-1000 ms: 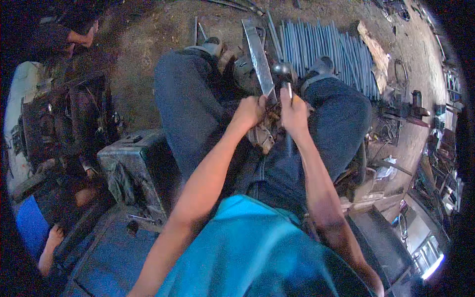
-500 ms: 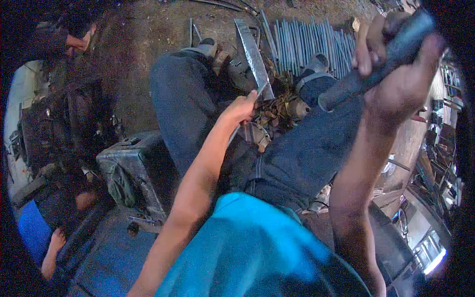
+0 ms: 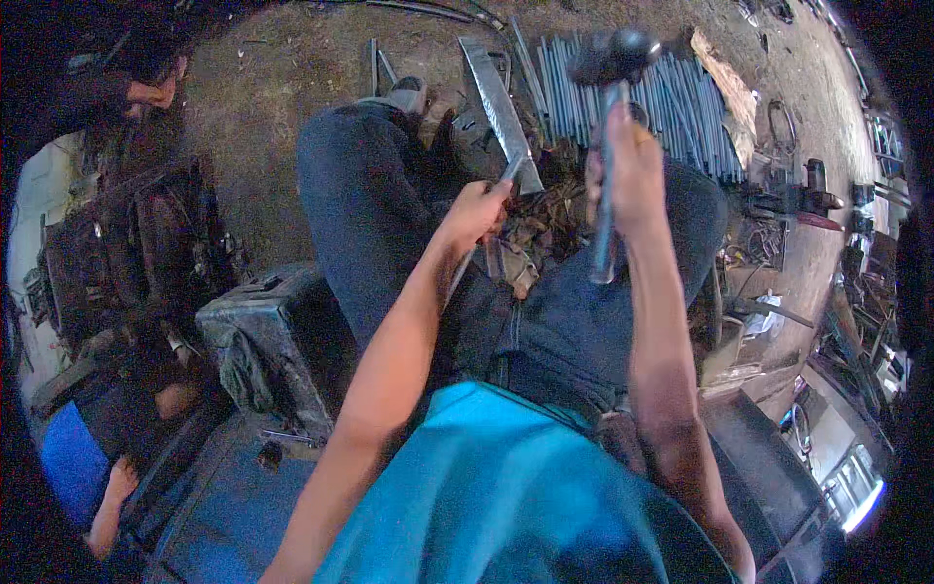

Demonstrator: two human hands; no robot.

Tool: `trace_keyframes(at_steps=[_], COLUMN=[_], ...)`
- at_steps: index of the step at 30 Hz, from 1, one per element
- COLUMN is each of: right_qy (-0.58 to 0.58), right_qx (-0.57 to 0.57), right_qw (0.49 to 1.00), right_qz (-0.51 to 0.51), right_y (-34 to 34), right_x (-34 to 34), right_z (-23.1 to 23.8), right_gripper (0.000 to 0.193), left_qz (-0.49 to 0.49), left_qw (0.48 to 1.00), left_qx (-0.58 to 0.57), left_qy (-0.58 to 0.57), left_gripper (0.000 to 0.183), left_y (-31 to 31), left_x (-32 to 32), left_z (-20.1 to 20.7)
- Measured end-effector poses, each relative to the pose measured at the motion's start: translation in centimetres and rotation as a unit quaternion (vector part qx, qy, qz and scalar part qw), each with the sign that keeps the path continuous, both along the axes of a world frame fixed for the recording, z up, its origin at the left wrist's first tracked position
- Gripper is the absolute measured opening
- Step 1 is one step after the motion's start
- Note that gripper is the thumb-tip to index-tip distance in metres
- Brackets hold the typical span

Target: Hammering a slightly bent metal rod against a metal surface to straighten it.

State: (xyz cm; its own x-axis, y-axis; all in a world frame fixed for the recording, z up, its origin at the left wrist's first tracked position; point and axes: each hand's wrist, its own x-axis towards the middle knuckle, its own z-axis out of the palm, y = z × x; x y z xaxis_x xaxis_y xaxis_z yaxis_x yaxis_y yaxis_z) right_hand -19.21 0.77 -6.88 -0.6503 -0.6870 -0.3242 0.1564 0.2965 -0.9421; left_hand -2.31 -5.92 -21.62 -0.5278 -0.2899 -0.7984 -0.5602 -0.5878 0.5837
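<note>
My right hand (image 3: 634, 175) is closed around the handle of a hammer (image 3: 605, 255), whose dark, blurred head (image 3: 615, 58) points away from me above the bundle of rods. Between my knees, my left hand (image 3: 473, 214) grips a thin metal rod (image 3: 512, 168). The rod's far end meets or overlaps the near end of a long flat metal strip (image 3: 494, 102) with a hammered-looking, shiny surface. I cannot tell whether the two are joined. Under my left hand lies a heap of scraps (image 3: 530, 248), partly hidden.
Many thin metal rods (image 3: 671, 107) lie side by side on the dirt floor ahead. A dark metal box (image 3: 263, 302) stands by my left leg. Another person's arm (image 3: 115, 492) shows at the lower left, and a person crouches at the upper left. Tools and scrap clutter the right.
My right hand has swung the hammer from the upper right, close to the camera, down and left to over my right leg. The left hand and strip stay almost in place.
</note>
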Motion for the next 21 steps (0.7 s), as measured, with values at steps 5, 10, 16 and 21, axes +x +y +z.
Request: trace_keyframes(at_steps=[5,10,16,21], right_qy=[0.228,0.222,0.110,-0.078], right_qx=[-0.234,-0.299,0.204,0.111], right_qw=[0.944,0.926,0.969,0.991], right_qz=[0.052,0.062,0.088,0.010], right_y=[-3.2,-1.8,1.7,1.8], right_x=[-3.4,-2.0,4.5,2.1], right_z=[12.0,11.2,-8.1,-6.5], right_gripper=[0.047,0.052,0.034,0.046], left_qz=[0.002,0.019,-0.050,-0.058], left_qw=[0.992,0.991,0.982,0.979], left_qx=[-0.122,-0.125,-0.183,-0.195], left_qy=[-0.017,-0.041,-0.007,-0.007], left_gripper=[0.040,0.047,0.048,0.051], left_y=[0.2,0.1,-0.1,0.0], left_x=[-1.2,-1.1,-1.0,-1.0], left_z=[1.0,0.1,-1.4,-0.9])
